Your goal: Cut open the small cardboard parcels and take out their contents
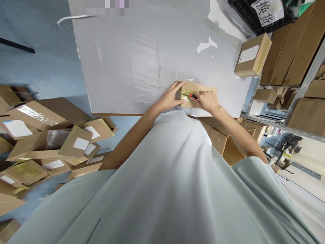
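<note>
Left hand (170, 97) grips small carton (200, 87), right hand (208, 101) clasps red-and-black tool (192, 96); labelled box (254, 57) occupies right side of table (114, 67), cartons (38, 117) heaped at left.

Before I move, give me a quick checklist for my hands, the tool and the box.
1. Left hand at the box: ok, thumb and fingers spread at its left end.
2. Right hand gripping the tool: ok.
3. Tool over the tape: ok.
4. Tool pointing away from left hand: not ok, it points that way.
5. Box on the table: ok, by the near edge.
6. Tape cut through: cannot tell.
</note>
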`<state>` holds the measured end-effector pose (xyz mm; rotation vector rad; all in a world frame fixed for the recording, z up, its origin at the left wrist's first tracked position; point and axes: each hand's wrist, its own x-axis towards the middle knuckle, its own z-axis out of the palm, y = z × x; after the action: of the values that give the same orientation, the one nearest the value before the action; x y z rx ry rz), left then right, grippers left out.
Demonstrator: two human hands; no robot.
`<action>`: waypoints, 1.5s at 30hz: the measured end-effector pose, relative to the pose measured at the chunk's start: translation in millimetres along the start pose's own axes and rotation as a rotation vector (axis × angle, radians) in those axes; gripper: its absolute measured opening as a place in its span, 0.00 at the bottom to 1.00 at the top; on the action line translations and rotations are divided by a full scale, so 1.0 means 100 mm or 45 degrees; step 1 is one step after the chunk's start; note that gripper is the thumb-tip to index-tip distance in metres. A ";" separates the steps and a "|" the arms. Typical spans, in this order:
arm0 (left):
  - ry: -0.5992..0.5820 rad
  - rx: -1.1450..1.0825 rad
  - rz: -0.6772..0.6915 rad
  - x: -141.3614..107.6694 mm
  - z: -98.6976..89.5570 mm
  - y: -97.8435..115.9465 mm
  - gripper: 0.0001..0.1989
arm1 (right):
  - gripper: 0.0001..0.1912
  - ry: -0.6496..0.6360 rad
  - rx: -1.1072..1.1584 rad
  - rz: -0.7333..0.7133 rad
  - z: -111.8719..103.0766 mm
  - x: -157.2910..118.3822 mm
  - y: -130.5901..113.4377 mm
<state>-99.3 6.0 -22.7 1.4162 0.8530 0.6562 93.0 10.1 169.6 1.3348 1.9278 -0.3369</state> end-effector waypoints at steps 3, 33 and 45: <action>0.004 0.009 0.003 0.02 0.00 -0.01 0.57 | 0.30 0.007 0.003 0.012 0.01 -0.01 0.01; 0.070 0.045 -0.097 -0.01 0.06 0.12 0.58 | 0.21 0.032 0.098 -0.013 0.30 -0.07 0.68; 0.613 0.329 -0.313 0.22 0.73 0.20 0.48 | 0.25 0.077 0.126 -0.186 0.58 0.07 1.18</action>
<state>-24.9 -15.5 -8.9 1.3675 1.5110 0.7278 221.1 30.2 147.7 1.2831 2.0887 -0.4739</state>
